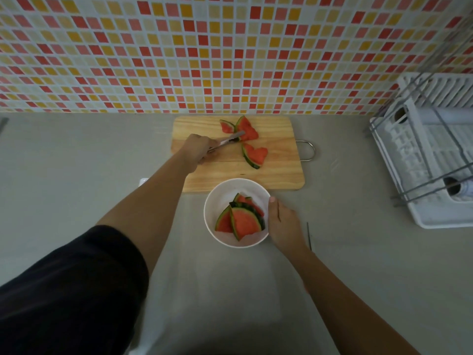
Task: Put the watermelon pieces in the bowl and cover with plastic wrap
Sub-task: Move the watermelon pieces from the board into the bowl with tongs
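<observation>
wooden cutting board (276,160) with a metal loop handle (308,151), lying on a grey counter (76,162) beyond both hands. white dish rack (435,160) far off to the right of the right hand. red, orange and yellow mosaic tiles (204,47) on the wall behind.

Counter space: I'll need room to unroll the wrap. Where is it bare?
Bare: the counter left of the cutting board, and the strip between board and dish rack. Crowded: around the bowl, the right hand on its rim.
</observation>
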